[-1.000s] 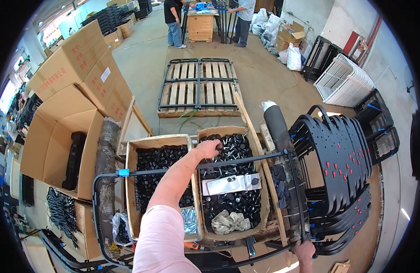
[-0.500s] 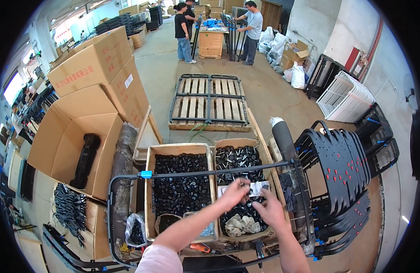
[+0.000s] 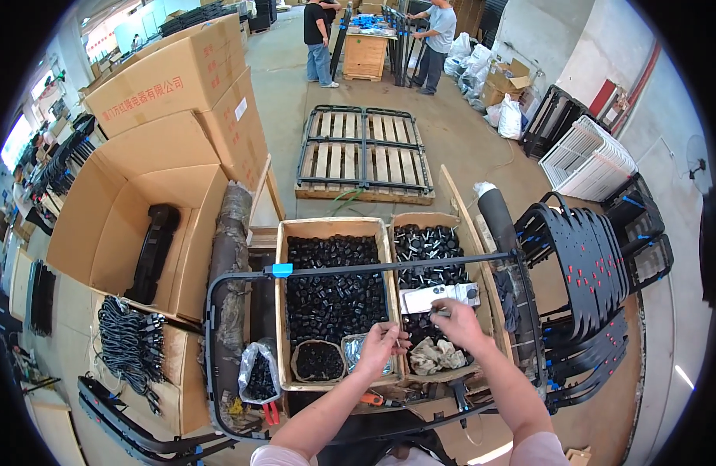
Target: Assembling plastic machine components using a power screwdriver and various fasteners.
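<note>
My left hand [image 3: 380,349] is over the near right corner of the left wooden bin [image 3: 282,311], beside a small compartment of silver screws [image 3: 353,351]. Its fingers are pinched together; whatever they hold is too small to make out. Above the right wooden bin [image 3: 487,311], my right hand [image 3: 460,325] has its thumb and fingers closed around a small dark piece that I cannot make out. Just beyond it a white rectangular block [image 3: 420,299] lies on black knobs with bolts [image 3: 429,247]. A crumpled pale cloth [image 3: 436,356] rests near the bin's front.
A black tubular frame [image 3: 350,269] with a blue clip spans the bins. Small black parts [image 3: 327,287] fill the left bin. Black curved panels [image 3: 579,272] stand at right, an open carton [image 3: 152,179] at left. A pallet [image 3: 364,159] and people [image 3: 318,39] are farther off.
My left hand has moved left and nearer, from the right bin to the screws. My right hand has shifted slightly nearer, leaving the white block uncovered. The whole view has shifted.
</note>
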Motion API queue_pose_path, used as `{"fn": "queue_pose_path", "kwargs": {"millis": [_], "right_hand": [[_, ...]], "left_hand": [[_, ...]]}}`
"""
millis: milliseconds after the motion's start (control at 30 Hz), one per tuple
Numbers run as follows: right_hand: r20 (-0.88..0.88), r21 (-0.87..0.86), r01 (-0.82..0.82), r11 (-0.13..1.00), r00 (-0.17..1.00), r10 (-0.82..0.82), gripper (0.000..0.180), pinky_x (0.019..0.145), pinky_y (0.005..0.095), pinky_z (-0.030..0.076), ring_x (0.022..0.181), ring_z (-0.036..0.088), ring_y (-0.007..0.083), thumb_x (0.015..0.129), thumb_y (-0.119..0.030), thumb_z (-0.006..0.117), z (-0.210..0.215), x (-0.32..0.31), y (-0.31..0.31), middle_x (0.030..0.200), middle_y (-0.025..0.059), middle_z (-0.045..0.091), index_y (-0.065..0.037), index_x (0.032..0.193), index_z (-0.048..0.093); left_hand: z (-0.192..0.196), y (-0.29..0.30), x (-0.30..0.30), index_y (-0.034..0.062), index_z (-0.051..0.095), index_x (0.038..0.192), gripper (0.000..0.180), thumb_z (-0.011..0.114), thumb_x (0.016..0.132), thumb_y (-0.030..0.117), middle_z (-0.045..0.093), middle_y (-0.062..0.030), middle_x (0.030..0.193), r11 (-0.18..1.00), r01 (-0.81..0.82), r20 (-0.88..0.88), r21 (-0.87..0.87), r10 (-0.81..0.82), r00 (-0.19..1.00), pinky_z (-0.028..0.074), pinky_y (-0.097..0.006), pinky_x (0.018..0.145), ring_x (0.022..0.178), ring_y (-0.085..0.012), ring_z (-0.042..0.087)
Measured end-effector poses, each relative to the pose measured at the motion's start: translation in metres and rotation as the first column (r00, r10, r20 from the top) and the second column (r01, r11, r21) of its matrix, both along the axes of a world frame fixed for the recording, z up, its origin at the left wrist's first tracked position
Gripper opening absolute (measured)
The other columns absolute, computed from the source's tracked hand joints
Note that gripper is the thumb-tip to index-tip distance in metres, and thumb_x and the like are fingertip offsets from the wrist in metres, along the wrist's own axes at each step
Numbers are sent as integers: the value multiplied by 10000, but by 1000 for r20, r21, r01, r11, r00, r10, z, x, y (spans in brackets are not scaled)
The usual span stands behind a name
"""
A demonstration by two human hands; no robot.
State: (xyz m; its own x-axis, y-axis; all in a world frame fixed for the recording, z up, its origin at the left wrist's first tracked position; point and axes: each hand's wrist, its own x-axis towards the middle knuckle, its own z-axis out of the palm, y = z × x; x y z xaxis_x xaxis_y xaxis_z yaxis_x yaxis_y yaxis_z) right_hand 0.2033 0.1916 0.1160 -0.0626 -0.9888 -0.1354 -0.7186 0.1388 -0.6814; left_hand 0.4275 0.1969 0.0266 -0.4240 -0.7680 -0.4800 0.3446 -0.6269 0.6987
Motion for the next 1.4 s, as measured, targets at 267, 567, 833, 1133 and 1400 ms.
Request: {"fn": "queue_pose_path", "kwargs": {"millis": [267,567,833,1133,1400], "right_hand": [[-34,-130,-98,987,995,94,372,881,405,556,966,696,318,889,-113,712,-33,-16,-109,1000,184,714,-23,1249,689],[102,-103,-151,983,982,162,425,929,354,538,1005,673,238,865,-132,746,-39,-4,-166,1125,131,678,-40,1270,659],[-168,-109,-400,910,910,380,392,1066,432,484,1187,613,392,864,-51,688,-40,0,-168,1278,187,604,-58,1255,671],[-513,-76,-466,882,776,366,343,925,504,560,1033,699,416,837,-268,767,-14,21,-165,1047,237,717,-14,1059,705],[-574,-50,-457,888,741,349,425,867,509,575,951,731,390,1004,-447,600,-28,26,-166,942,201,753,-49,962,744]], "left_hand": [[12,53,63,-7,436,1438,389,453,1115,208,662,-171,1307,951,241,233,-196,-193,953,552,-363,934,1080,-200,660],[30,136,80,-6,468,1342,310,534,1086,156,669,-154,1271,993,26,137,-116,-10,991,553,-325,905,1072,-170,639],[36,180,69,-22,512,1359,317,550,1072,108,662,-143,1269,993,-59,162,-104,75,984,549,-324,983,1136,-197,659],[28,210,63,-3,527,1362,335,595,1049,97,682,-77,1231,987,-72,296,-143,112,949,517,-287,958,1089,-135,635],[44,225,48,44,585,1366,365,648,1022,145,698,-72,1218,942,92,509,-324,91,856,508,-306,990,1078,-137,655]]}}
